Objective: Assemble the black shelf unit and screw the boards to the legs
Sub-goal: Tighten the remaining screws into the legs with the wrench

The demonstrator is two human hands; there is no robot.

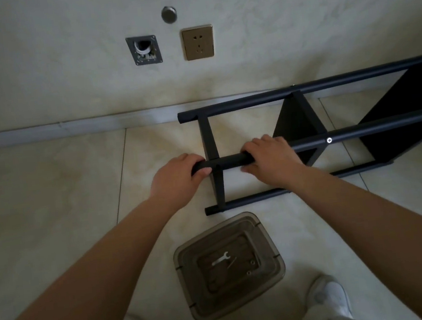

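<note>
Pale tile floor with a wall socket (198, 42) up top; the black shelf (314, 132) lies on its side, long axis running from centre frame off to the upper right. Both hands wrap the nearest raised leg (231, 160), left hand (180, 175) at its end, right hand (272, 158) just beside. One clear bin (272, 271) at bottom centre holds one wrench (221, 259) and two nuts (251, 267).

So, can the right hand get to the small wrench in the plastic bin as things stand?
Probably yes, once it lets go. The right hand grips the shelf leg now, but the bin is open on top and nothing covers the wrench.
</note>
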